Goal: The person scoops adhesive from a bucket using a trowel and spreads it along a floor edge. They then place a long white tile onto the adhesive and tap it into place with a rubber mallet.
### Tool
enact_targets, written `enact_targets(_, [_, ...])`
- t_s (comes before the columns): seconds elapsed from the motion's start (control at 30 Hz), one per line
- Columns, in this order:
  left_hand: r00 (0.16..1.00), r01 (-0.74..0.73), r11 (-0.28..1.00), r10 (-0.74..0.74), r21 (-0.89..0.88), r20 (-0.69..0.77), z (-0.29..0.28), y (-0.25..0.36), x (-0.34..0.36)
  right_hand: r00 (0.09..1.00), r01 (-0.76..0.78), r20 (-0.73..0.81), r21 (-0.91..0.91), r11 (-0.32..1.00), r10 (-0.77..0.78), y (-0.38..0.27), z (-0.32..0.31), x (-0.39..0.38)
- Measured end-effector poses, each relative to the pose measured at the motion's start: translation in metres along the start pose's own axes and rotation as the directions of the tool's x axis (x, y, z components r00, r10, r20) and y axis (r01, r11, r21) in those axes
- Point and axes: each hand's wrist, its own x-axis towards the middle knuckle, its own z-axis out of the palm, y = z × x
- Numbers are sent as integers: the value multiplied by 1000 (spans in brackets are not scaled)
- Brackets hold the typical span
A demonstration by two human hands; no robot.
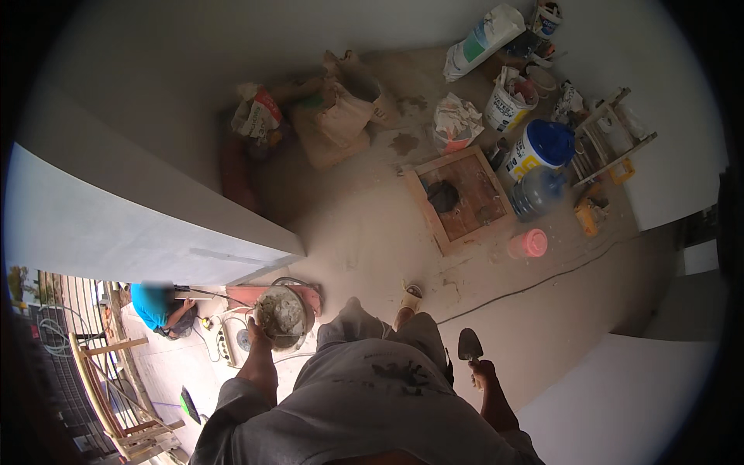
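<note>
My left hand (260, 335) is closed on the edge of a bucket (290, 339), held out at my left side. Wet grey mortar (280, 311) lies in the bucket and is smeared over its inner wall. On the other side, my right hand (483, 373) grips the handle of a trowel (469, 345), its dark blade pointing away from me. The trowel hangs over the floor, apart from the bucket.
A wooden frame (435, 231), a blue water jug (535, 195), a pink container (529, 244) and several buckets stand ahead right. A cable (535, 280) crosses the floor. Paper sacks (341, 120) lie ahead. Left, a person in blue (153, 308) crouches beyond the wall end (291, 246).
</note>
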Motion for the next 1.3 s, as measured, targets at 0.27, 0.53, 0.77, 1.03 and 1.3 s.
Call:
enact_targets(0.27, [994, 2, 955, -35, -296, -103, 15, -33, 8, 874, 458, -8, -319, 829, -486, -319, -138, 46])
enact_targets(0.53, [990, 38, 975, -67, -221, -123, 123, -85, -8, 356, 600, 189, -797, 70, -915, -491, -167, 146])
enact_targets(0.77, [987, 81, 990, -96, -118, -128, 185, -64, -22, 378, 597, 284, -802, -2, -881, -672, -145, 123])
enact_targets(1.03, [950, 16, 998, -32, -54, -312, 305, -13, -41, 672, 532, 118, -763, 366, -731, -928, -71, 106])
enact_targets(1.3, [952, 43, 997, -62, -69, -300, 436, 12, 41, 734, 493, 181, -805, 331, -654, -1152, 63, 296])
